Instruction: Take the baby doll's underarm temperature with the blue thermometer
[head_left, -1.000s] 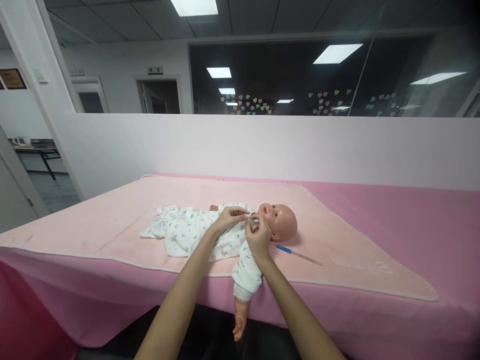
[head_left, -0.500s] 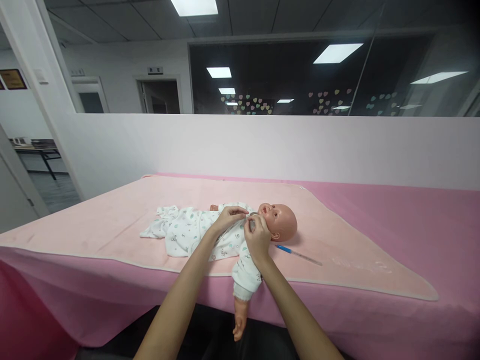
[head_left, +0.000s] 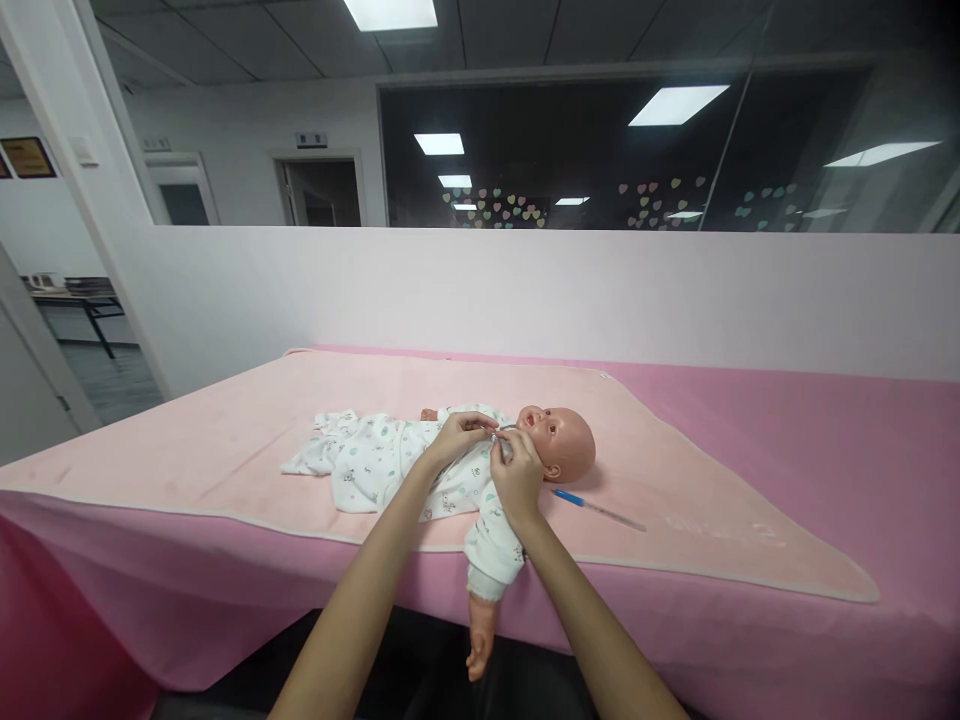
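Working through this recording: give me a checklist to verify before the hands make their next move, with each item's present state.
1. Doll lying face up: ok, head toward the right of the view.
2. Left hand at the doll's upper chest: ok, fingers near the neckline.
3. Right hand close to the left: ok, fingers bent just below the doll's chin.
4. Firm hold on the clothing: cannot tell, the fingers hide what lies between them.
5. Doll wholly on the peach mat: not ok, its near arm reaches past the mat's near edge.
6. Blue-ended stick apart from the hands: ok, it lies beside the head.
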